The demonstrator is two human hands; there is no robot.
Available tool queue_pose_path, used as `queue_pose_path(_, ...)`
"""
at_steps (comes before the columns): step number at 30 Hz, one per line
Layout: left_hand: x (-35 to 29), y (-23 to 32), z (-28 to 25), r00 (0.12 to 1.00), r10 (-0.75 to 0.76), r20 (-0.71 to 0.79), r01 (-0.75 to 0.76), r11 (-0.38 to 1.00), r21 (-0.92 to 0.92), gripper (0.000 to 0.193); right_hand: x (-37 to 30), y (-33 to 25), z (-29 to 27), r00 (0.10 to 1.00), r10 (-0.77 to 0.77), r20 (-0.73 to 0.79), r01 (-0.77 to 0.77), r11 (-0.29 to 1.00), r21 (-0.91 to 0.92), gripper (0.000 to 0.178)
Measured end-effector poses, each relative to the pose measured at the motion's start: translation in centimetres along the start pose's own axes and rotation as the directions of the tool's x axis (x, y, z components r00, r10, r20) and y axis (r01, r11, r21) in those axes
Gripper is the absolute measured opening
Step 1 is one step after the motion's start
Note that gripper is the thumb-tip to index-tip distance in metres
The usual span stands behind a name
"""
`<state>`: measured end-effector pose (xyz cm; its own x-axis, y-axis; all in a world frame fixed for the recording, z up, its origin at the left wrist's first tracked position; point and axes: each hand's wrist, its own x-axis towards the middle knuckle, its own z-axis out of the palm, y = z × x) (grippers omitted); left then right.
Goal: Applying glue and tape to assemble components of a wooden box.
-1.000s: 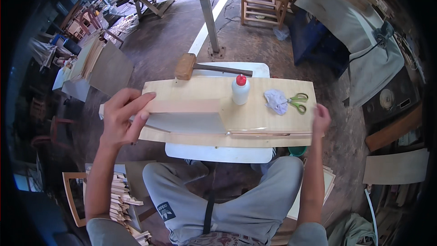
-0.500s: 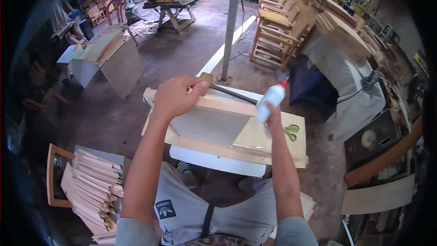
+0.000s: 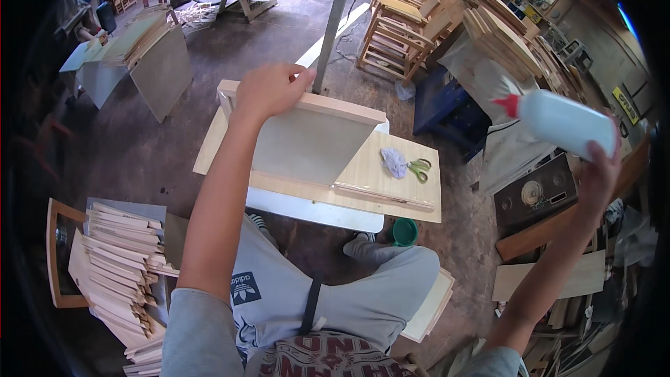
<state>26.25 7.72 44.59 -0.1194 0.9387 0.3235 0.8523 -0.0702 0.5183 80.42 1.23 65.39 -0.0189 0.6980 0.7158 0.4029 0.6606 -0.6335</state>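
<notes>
My left hand (image 3: 273,91) is closed over the top edge of an upright grey panel (image 3: 307,143), whose upper edge carries a pale wooden strip (image 3: 345,107). The fingertips are partly hidden behind that strip. Out to the right, my right hand (image 3: 604,160) grips a white squeeze bottle (image 3: 569,124) by its base. The bottle is tipped on its side with its red nozzle (image 3: 508,105) pointing left, apart from the panel. Beneath the panel lies a pale wooden board (image 3: 419,199). Green-handled scissors (image 3: 420,167) and a crumpled whitish wad (image 3: 393,162) rest on the board.
A white bench top (image 3: 317,211) supports the board, with a green cup (image 3: 404,232) below. Stacked wooden strips (image 3: 122,258) lie at left. A metal post (image 3: 335,24) rises behind the bench. Wooden chairs (image 3: 401,28) and a blue piece (image 3: 450,112) stand at far right.
My right hand has swung up and right, tipping the bottle sideways. The dark rod with a wooden end by my left hand no longer shows. The panel looks more upright.
</notes>
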Motion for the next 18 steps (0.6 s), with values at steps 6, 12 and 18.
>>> queue_pose_path(6,-0.6,0.4,-0.4,1.000,-0.028,0.011,0.028,0.998,0.052,0.048,-4.4,2.3,-0.7,0.930,0.202,-0.308,0.033,0.788,0.615,0.055)
queue_pose_path(12,-0.4,0.2,-0.6,0.992,-0.076,0.102,0.070,0.996,0.062,0.053,-12.6,10.1,12.7,0.895,0.434,-0.107,-0.294,0.753,0.589,0.063)
queue_pose_path(18,1.7,-1.4,0.1,0.966,-0.155,0.206,0.145,0.987,0.061,0.060,-8.7,0.1,3.2,0.874,-0.099,-0.476,0.352,0.804,0.479,0.066)
